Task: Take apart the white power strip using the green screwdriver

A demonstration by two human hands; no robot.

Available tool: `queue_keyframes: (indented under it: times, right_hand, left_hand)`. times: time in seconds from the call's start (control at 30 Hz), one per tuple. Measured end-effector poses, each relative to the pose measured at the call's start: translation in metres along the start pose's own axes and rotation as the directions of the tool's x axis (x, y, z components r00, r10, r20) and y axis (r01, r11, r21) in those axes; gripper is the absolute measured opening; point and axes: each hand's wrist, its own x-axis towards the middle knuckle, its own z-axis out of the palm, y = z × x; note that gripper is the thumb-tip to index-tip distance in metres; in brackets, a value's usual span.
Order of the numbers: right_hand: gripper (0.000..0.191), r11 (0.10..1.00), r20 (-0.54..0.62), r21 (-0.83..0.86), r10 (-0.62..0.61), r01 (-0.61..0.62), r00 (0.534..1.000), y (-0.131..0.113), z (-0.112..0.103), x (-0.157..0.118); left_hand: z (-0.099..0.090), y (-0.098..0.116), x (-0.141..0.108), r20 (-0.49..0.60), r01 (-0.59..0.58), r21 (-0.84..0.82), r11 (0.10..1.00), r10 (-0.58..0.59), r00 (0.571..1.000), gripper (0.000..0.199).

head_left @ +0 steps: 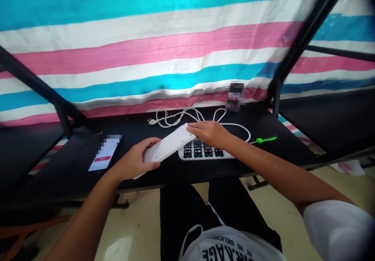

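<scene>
A long white power strip cover (170,143) is tilted above the black table, held at both ends. My left hand (137,157) is closed around its lower left end, thumb along the near side. My right hand (209,132) grips the upper right end with the fingers over the edge. Partly hidden beneath my right hand and forearm lies a white power strip base (202,155), its rows of black socket inserts facing up. A white cable (244,130) runs behind it, with loops and a plug (151,121) on the far side of the table.
A phone (105,155) with a lit screen lies on the left of the table (158,179). To the right is a green-handled screwdriver (266,139). A blurred-out object (235,97) stands at the back before the striped sheet (164,46). Black frame bars (295,46) slant up at both sides.
</scene>
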Motion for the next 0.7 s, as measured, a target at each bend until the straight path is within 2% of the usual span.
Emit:
queue_keyframes:
  times: [0.27,0.53,0.7]
  right_hand:
    - [0.031,1.000,0.132,0.029,-0.014,0.010,0.991,0.002,-0.002,-0.001]
    - [0.032,0.993,0.175,-0.046,-0.100,0.109,0.979,0.003,-0.001,0.001]
    - [0.036,0.987,0.270,-0.017,-0.148,0.158,0.952,0.005,-0.003,0.005]
  left_hand:
    - [0.011,-0.005,0.008,0.008,-0.009,-0.030,1.000,0.010,1.000,0.075]
    - [0.012,-0.011,0.009,0.006,-0.011,-0.029,1.000,0.012,1.000,0.074]
    - [0.017,-0.020,0.009,0.030,-0.003,-0.104,0.995,0.006,1.000,0.073]
